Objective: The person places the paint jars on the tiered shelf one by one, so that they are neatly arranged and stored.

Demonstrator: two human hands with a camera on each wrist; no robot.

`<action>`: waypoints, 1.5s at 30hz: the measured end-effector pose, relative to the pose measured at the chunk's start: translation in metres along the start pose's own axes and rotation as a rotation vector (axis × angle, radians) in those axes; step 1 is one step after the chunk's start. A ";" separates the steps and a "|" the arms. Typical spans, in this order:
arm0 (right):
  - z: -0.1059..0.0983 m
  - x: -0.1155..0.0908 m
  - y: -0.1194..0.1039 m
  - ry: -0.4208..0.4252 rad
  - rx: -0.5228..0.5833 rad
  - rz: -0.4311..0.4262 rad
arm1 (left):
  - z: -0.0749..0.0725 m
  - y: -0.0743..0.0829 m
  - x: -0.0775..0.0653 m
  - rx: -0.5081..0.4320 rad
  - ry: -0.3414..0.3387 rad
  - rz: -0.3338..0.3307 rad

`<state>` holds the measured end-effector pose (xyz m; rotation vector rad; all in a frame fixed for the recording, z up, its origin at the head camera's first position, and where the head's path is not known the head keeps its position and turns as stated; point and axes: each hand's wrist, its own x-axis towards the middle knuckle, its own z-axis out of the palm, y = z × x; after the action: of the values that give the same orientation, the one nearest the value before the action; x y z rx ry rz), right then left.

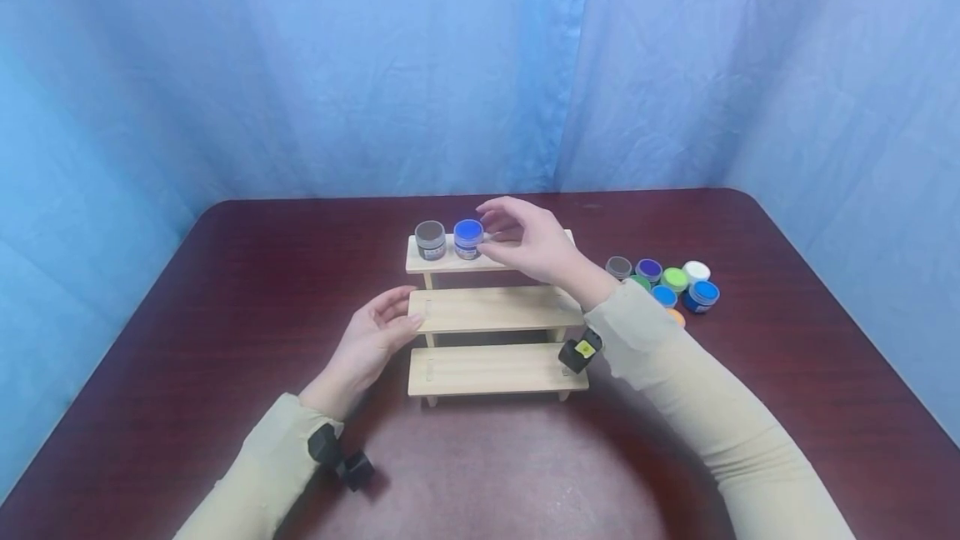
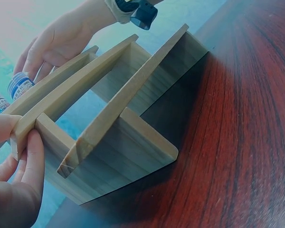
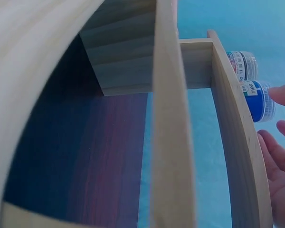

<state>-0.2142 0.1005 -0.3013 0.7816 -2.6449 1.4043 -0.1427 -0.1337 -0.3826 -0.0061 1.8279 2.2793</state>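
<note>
A three-tier wooden shelf stand (image 1: 495, 311) stands on the table. My left hand (image 1: 378, 327) grips the left end of its middle tier, thumb on top and fingers underneath, as the left wrist view shows. On the top tier are a jar with a dark grey-brown lid (image 1: 431, 240) and, to its right, a blue paint jar (image 1: 468, 240). My right hand (image 1: 528, 240) is beside the blue jar, thumb right at its lid. In the right wrist view the other fingers (image 3: 278, 154) are spread apart from the jar.
Right of the stand, several paint jars (image 1: 675, 279) sit in a cluster on the dark red table (image 1: 262, 290), partly hidden by my right sleeve. A white-lidded jar (image 1: 697, 272) is at its back. A light blue curtain (image 1: 390, 65) hangs behind the table.
</note>
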 end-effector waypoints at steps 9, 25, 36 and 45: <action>-0.003 -0.017 0.006 0.066 0.011 -0.088 | 0.000 -0.001 -0.001 0.004 0.000 0.003; -0.025 -0.055 0.023 0.150 -0.080 -0.200 | 0.000 0.000 -0.002 0.006 0.002 0.001; -0.047 -0.083 0.039 0.179 -0.157 -0.192 | 0.002 -0.001 -0.004 -0.001 0.004 -0.012; -0.067 -0.106 0.057 0.172 -0.181 -0.068 | 0.002 0.001 -0.004 -0.007 0.007 -0.012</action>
<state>-0.1602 0.2236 -0.3343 0.6899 -2.5432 1.1409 -0.1388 -0.1323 -0.3801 -0.0263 1.8185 2.2806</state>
